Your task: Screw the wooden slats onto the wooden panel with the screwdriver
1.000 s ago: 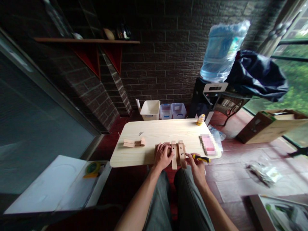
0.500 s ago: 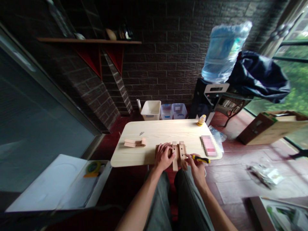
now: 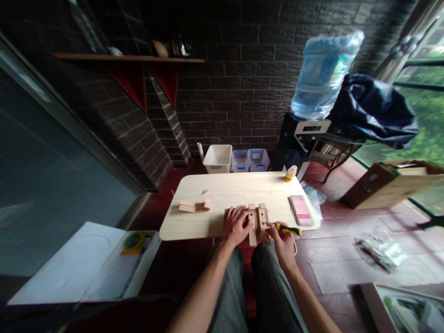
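Note:
At the table's near edge lies a wooden assembly (image 3: 253, 237), a board with two upright strips that carry dark screw holes. My left hand (image 3: 237, 225) holds its left part, with fingers curved over the wood and the thumb against the left strip. My right hand (image 3: 283, 240) grips a yellow and black screwdriver (image 3: 289, 229). The screwdriver's shaft points left, and its tip is by the lower hole of the right strip (image 3: 262, 217). Whether the tip sits in a screw is too small to tell.
On the pale table (image 3: 222, 185) are a second wooden piece (image 3: 194, 206), some small dark hardware (image 3: 204, 192), a yellow-capped bottle (image 3: 290, 173) and a blurred pink item (image 3: 301, 210). Plastic bins (image 3: 218, 157) and a water dispenser (image 3: 298, 138) stand behind it.
The screwdriver handle has shifted slightly left, and my right hand has turned a little with it. My left hand and the wooden assembly look almost unmoved.

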Tool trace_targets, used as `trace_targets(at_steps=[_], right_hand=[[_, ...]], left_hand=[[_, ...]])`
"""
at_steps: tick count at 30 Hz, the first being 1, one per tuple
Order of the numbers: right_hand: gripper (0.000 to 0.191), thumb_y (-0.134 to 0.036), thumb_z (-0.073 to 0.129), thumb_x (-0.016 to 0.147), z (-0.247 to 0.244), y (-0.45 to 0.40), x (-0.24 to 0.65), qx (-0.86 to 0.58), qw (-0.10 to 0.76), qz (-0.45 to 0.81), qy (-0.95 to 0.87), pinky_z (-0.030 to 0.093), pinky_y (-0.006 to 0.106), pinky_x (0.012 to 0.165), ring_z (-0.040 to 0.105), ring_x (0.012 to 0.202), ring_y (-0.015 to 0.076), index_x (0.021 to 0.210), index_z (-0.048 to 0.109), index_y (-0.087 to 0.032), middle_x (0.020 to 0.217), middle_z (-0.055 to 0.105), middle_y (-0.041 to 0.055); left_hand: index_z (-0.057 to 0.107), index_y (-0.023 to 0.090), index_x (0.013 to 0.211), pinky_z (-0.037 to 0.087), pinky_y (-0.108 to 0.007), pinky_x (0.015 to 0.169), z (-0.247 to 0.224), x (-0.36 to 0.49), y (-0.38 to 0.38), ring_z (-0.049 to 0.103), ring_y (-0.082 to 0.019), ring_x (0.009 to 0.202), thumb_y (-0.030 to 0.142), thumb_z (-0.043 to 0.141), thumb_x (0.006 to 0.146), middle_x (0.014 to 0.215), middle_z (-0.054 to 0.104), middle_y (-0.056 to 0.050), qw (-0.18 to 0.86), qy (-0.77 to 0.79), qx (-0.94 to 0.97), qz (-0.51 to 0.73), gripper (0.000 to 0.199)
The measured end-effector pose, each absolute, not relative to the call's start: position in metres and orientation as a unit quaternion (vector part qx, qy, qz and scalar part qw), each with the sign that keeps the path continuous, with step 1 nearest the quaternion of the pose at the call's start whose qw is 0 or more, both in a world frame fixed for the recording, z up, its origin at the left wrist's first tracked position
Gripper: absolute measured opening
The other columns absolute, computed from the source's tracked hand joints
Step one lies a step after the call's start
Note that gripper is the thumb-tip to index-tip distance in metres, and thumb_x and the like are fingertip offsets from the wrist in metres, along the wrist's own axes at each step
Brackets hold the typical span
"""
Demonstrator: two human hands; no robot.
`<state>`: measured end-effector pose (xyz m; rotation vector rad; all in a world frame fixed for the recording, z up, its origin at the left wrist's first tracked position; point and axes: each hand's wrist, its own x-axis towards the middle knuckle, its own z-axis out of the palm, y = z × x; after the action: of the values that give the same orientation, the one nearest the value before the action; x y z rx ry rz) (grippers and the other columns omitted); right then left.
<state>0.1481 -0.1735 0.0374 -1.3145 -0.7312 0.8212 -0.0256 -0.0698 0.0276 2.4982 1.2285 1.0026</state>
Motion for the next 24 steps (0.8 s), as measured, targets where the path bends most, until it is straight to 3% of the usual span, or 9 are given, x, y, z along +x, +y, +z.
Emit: trace_targets(at_steps=[11, 24], right_hand=[[0.044, -0.060, 0.079, 0.083, 0.0394, -0.1749, 0.1499, -0.572, 0.652, 0.373, -0.329, 0.058, 0.034, 0.072, 0.073, 0.078, 0.0233, 0.100, 0.068, -0.021, 0.079, 0.072, 0.0028], [0.046, -0.062, 0.080, 0.083, 0.0324, -0.1713, 0.1569, -0.574, 0.644, 0.373, -0.340, 0.060, 0.035, 0.075, 0.074, 0.079, 0.0234, 0.099, 0.068, -0.021, 0.083, 0.076, 0.0038]], left_hand=[[0.071, 0.033, 0.120, 0.035, -0.052, 0.126, 0.0285, -0.0240, -0.0697, 0.059, -0.025, 0.137, 0.031, 0.064, 0.095, 0.141, 0.068, -0.003, 0.083, 0.414, 0.841, 0.338, 0.026], [0.070, 0.033, 0.122, 0.032, -0.053, 0.127, 0.0245, -0.0245, -0.0681, 0.058, -0.025, 0.139, 0.031, 0.064, 0.096, 0.143, 0.067, -0.002, 0.098, 0.414, 0.840, 0.336, 0.027]])
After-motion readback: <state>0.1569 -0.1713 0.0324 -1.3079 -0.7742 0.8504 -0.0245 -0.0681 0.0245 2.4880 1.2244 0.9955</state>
